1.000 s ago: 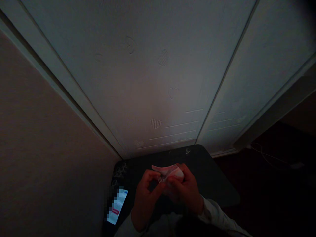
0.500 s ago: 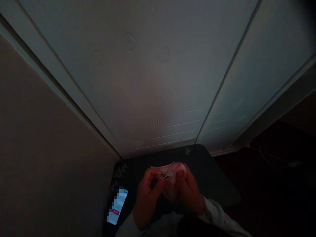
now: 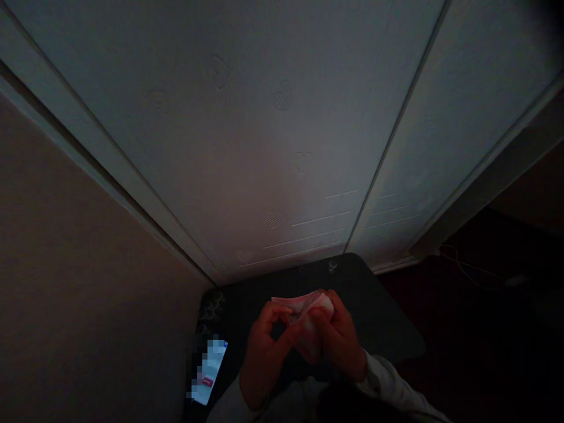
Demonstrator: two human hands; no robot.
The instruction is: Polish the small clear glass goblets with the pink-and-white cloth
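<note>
I cannot identify the pink item (image 3: 309,346): left hand (image 3: 265,351) and right hand (image 3: 342,342) partly cover it (dim light). Pixelation masks part of the phone (image 3: 214,369).

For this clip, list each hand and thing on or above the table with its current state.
Left hand: closed, pinching the pink item's edge
Right hand: closed around its other side
Pink item: held up, top edges parted
Phone: lying on the table, screen lit, partly pixelated
Small clear object: lying near the far edge, details too dim

Phone (image 3: 215,367) on table (image 3: 383,329), left of left hand (image 3: 265,355); panel (image 3: 238,158) behind table.
</note>
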